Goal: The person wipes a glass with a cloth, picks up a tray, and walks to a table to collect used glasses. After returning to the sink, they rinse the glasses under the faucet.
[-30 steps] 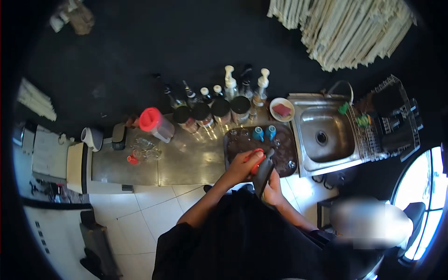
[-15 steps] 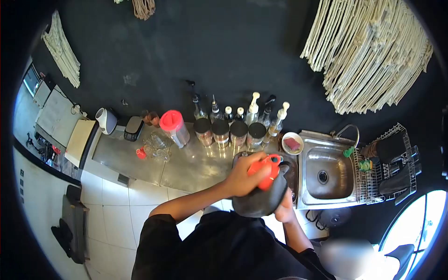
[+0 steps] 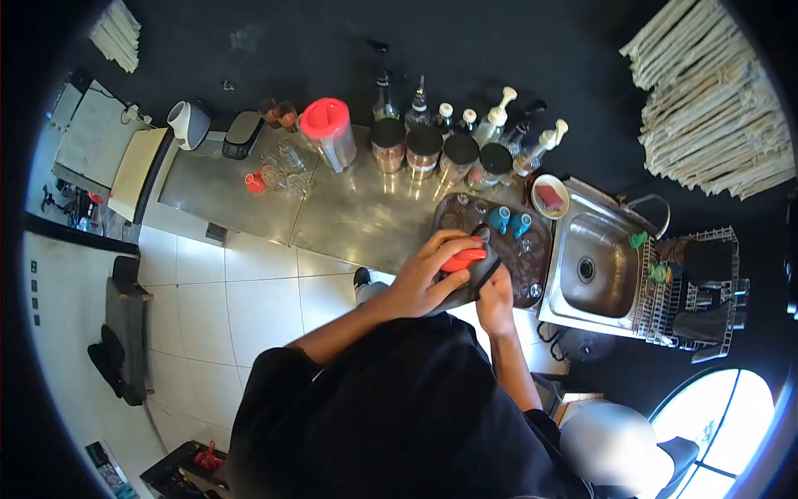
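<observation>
My left hand (image 3: 421, 273) is closed around a small red cup (image 3: 462, 259), its fingers over the top and thumb beneath. A dark grey cloth (image 3: 482, 274) is bunched against the cup's right side. My right hand (image 3: 496, 306) grips the cloth from the right, its fingers partly hidden. Both hands are above the near edge of a brown tray (image 3: 529, 259). On the tray stand two small blue cups (image 3: 499, 219) and a small clear glass (image 3: 534, 290), with other small clear pieces nearby.
A steel sink (image 3: 561, 283) and a wire dish rack (image 3: 665, 308) are to the right. Lidded jars (image 3: 424, 150) and pump bottles (image 3: 490, 129) line the wall. A red-lidded pitcher (image 3: 326, 133), glasses (image 3: 287, 170) and a scale (image 3: 243, 133) stand left. A bowl (image 3: 559, 208) is by the sink.
My view has shifted, so the counter appears higher and the tray's blue cups show. The red cup has turned and is more covered by my left fingers, and the cloth is bunched tighter.
</observation>
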Demonstrator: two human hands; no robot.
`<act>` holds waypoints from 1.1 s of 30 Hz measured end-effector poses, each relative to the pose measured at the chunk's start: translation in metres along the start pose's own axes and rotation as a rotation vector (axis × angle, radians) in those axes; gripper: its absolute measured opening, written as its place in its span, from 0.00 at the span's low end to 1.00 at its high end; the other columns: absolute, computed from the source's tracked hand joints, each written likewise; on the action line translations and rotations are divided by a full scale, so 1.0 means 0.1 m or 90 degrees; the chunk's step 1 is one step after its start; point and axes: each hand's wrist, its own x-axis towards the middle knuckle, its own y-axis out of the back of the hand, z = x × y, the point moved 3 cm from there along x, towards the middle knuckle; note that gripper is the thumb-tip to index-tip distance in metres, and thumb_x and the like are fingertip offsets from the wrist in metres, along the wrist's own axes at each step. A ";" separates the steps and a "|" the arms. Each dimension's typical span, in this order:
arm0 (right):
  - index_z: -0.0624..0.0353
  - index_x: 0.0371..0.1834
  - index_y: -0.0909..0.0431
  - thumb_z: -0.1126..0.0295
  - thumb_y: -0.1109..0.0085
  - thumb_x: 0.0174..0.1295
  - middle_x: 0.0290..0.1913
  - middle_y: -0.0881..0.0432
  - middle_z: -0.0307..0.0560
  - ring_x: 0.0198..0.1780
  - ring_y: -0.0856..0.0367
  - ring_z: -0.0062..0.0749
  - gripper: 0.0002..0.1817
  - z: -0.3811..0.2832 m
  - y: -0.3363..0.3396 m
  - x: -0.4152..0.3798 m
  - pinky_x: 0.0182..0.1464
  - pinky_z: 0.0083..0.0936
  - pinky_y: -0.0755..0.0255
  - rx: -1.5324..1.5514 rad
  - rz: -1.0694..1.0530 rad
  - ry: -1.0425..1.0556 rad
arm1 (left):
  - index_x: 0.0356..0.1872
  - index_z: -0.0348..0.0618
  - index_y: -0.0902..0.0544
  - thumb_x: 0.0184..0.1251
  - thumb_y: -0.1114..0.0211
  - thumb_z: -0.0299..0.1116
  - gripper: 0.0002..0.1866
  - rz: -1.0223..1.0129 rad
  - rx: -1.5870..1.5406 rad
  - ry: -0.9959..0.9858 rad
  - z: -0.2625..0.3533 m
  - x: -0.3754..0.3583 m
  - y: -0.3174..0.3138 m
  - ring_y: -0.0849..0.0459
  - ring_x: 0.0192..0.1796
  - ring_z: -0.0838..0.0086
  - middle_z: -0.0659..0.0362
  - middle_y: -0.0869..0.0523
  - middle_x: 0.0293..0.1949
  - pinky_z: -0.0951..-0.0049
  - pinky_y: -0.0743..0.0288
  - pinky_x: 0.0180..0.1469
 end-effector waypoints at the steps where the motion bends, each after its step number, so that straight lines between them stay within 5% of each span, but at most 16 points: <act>1: 0.67 0.54 0.29 0.72 0.52 0.68 0.49 0.22 0.45 0.51 0.26 0.23 0.14 0.05 -0.04 0.06 0.55 0.22 0.33 -0.055 0.012 0.031 | 0.58 0.41 0.28 0.61 0.38 0.30 0.22 0.043 -0.125 0.058 -0.13 -0.07 -0.01 0.22 0.53 0.66 0.54 0.26 0.54 0.70 0.28 0.55; 3: 0.67 0.51 0.27 0.75 0.51 0.67 0.45 0.21 0.44 0.45 0.24 0.25 0.12 0.13 -0.24 0.15 0.49 0.22 0.31 -0.161 0.030 0.078 | 0.59 0.39 0.32 0.66 0.43 0.27 0.20 0.075 -0.374 0.185 -0.34 -0.18 0.03 0.24 0.54 0.75 0.59 0.25 0.52 0.74 0.30 0.56; 6: 0.67 0.51 0.28 0.80 0.56 0.65 0.37 0.21 0.48 0.39 0.24 0.26 0.13 0.48 -0.43 0.28 0.41 0.24 0.29 -0.292 0.057 0.115 | 0.56 0.43 0.29 0.69 0.48 0.26 0.15 0.181 -0.584 0.353 -0.58 -0.39 0.12 0.27 0.38 0.84 0.64 0.24 0.40 0.83 0.32 0.41; 10: 0.67 0.48 0.27 0.81 0.59 0.64 0.30 0.22 0.48 0.32 0.24 0.27 0.12 0.74 -0.85 0.55 0.35 0.25 0.29 -0.343 0.039 0.046 | 0.53 0.44 0.28 0.72 0.48 0.30 0.11 0.302 -0.601 0.441 -0.85 -0.67 0.38 0.30 0.31 0.87 0.66 0.24 0.34 0.85 0.36 0.32; 14: 0.66 0.34 0.26 0.76 0.57 0.67 0.22 0.25 0.42 0.25 0.28 0.21 0.09 0.95 -1.29 0.91 0.26 0.25 0.35 -0.390 0.097 0.170 | 0.50 0.44 0.28 0.73 0.47 0.31 0.09 0.368 -0.606 0.503 -1.17 -0.81 0.70 0.30 0.31 0.86 0.66 0.25 0.33 0.84 0.35 0.33; 17: 0.63 0.26 0.28 0.71 0.55 0.69 0.23 0.29 0.33 0.27 0.34 0.13 0.13 1.24 -1.42 1.09 0.26 0.17 0.39 -0.234 0.158 -0.038 | 0.49 0.41 0.29 0.71 0.44 0.31 0.10 0.399 -0.489 0.440 -1.39 -0.85 0.94 0.27 0.38 0.80 0.63 0.23 0.36 0.80 0.32 0.42; 20: 0.61 0.36 0.28 0.62 0.57 0.71 0.31 0.26 0.36 0.32 0.29 0.21 0.14 1.37 -1.65 1.19 0.36 0.23 0.31 -0.170 0.352 -0.126 | 0.48 0.40 0.28 0.69 0.43 0.35 0.12 0.374 -0.152 0.392 -1.46 -0.89 1.20 0.20 0.42 0.61 0.51 0.20 0.40 0.69 0.28 0.45; 21: 0.60 0.38 0.28 0.61 0.59 0.72 0.33 0.25 0.38 0.35 0.27 0.24 0.14 1.51 -1.65 1.22 0.40 0.26 0.29 -0.014 0.369 -0.167 | 0.47 0.41 0.27 0.69 0.44 0.36 0.12 0.366 -0.120 0.387 -1.41 -0.86 1.35 0.20 0.43 0.54 0.49 0.20 0.41 0.66 0.27 0.45; 23: 0.55 0.43 0.27 0.57 0.62 0.72 0.39 0.21 0.41 0.44 0.22 0.31 0.16 1.58 -1.72 1.32 0.48 0.33 0.25 0.365 0.323 -0.263 | 0.45 0.42 0.27 0.72 0.46 0.38 0.11 0.365 -0.245 0.455 -1.61 -1.00 1.44 0.20 0.40 0.68 0.54 0.21 0.37 0.69 0.27 0.44; 24: 0.53 0.43 0.26 0.56 0.60 0.72 0.44 0.19 0.42 0.46 0.20 0.33 0.15 1.56 -1.77 1.36 0.50 0.34 0.25 0.398 0.360 -0.297 | 0.45 0.43 0.27 0.73 0.46 0.39 0.11 0.388 -0.298 0.474 -1.75 -1.05 1.52 0.21 0.38 0.73 0.57 0.22 0.35 0.71 0.27 0.43; 26: 0.52 0.43 0.23 0.56 0.57 0.69 0.47 0.17 0.43 0.47 0.19 0.37 0.16 1.79 -1.58 1.24 0.53 0.35 0.27 0.507 0.215 -0.237 | 0.46 0.44 0.28 0.73 0.47 0.40 0.11 0.441 -0.337 0.451 -2.08 -1.22 1.65 0.25 0.35 0.81 0.61 0.23 0.33 0.76 0.28 0.36; 28: 0.52 0.43 0.22 0.57 0.56 0.68 0.47 0.17 0.42 0.48 0.19 0.37 0.15 1.72 -1.70 1.18 0.54 0.35 0.27 0.550 0.247 -0.266 | 0.46 0.42 0.29 0.73 0.46 0.41 0.13 0.478 -0.370 0.526 -2.20 -1.34 1.93 0.25 0.31 0.81 0.62 0.23 0.34 0.78 0.29 0.27; 33: 0.53 0.41 0.20 0.59 0.55 0.67 0.49 0.17 0.43 0.51 0.20 0.38 0.15 1.82 -1.68 1.18 0.57 0.36 0.30 0.608 0.319 -0.289 | 0.46 0.41 0.28 0.70 0.44 0.39 0.12 0.543 0.099 0.553 -3.22 -2.05 2.41 0.20 0.36 0.66 0.53 0.20 0.36 0.67 0.26 0.39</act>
